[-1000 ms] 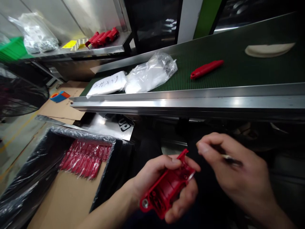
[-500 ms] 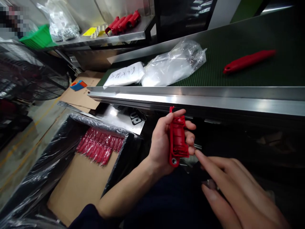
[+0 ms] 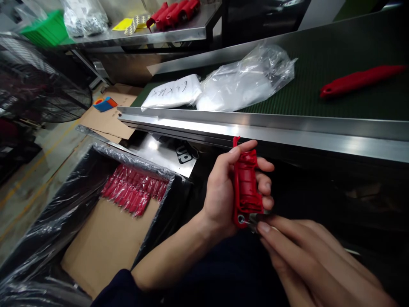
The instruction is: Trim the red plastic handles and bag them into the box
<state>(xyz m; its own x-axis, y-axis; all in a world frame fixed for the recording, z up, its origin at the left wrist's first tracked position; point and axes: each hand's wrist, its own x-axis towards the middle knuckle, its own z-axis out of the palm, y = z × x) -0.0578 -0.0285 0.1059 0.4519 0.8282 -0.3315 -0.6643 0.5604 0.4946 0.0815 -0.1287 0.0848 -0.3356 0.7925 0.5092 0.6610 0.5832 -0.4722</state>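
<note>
The left hand (image 3: 223, 192) has its grip closed round a red plastic housing (image 3: 246, 187), held upright in front of the body, long axis running near vertical, its hooked tip up by the thumb and the round hole at its lower end pointing down toward the other hand. And there's the right hand (image 3: 306, 260), coming in from below and to the right, fingertips (image 3: 263, 227) pinched together right at that bottom hole; something small and metallic glints between them, but what it is I cannot tell, and the grip there reads as closed on it. So the housing sits just above the right hand's fingertips, touching or all but touching, and the right hand is the nearer one to that lower end. Nothing stands between the two hands. Beyond the left hand's grip runs the steel edge of the conveyor (image 3: 255, 128), with its green belt carrying a clear plastic bag (image 3: 246, 81), a white bag with writing (image 3: 172, 93) and, well off to the right, a long red handle (image 3: 361, 80). Down to the left of the grip, a cardboard box lined with black film (image 3: 105, 243) holds a row of red parts (image 3: 134, 192) packed in sleeves. Further back, a steel counter (image 3: 179, 34) carries more red pieces (image 3: 175, 10).
</note>
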